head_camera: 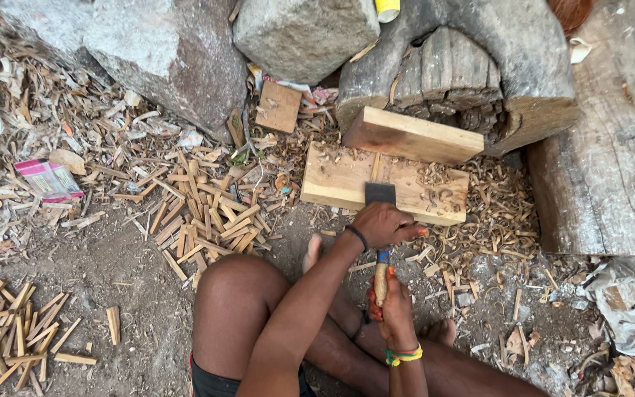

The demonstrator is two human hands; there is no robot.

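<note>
From the head view, the left hand (385, 224) presses down over the dark cleaver blade (380, 193), fingers folded on its back edge. Just below it, the right hand (393, 305) is wrapped tight around the wooden handle (381, 283). The blade bites a thin strip (375, 167) on the wooden board (347, 184). A slip or a wandering split could, I judge, bring the edge toward the bare foot (311, 254) beside the left wrist.

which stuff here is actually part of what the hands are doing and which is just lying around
In use:
- left hand, pressing on the dark flat metal blade
- right hand, gripping the wooden tool handle
- flat pale wooden board under the blade
- thick wooden block behind it

Lying about:
- pile of split wooden sticks
- pink wrapper
- small square wood offcut
- grey rock
</note>
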